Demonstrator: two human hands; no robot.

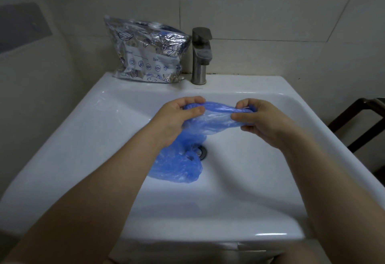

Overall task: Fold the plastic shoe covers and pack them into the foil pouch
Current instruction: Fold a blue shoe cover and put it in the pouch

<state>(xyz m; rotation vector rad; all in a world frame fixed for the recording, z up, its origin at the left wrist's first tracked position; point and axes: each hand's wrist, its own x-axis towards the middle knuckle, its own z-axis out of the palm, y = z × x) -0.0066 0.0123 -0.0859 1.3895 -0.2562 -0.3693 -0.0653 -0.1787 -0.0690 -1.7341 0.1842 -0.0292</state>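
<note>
Both hands hold one blue shoe cover (pixel 216 115) stretched long from 9 to 3 o'clock: left hand (pixel 179 118) fingers and right hand (pixel 260 120) fingers pinch its ends

Two bare forearms, no sleeves, left hand (pixel 177 115), right hand (pixel 258 118), short plain nails on the fingers (pixel 239 116)

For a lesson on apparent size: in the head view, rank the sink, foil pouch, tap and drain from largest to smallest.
1. sink
2. foil pouch
3. tap
4. drain, partly hidden by a blue shoe cover
</note>
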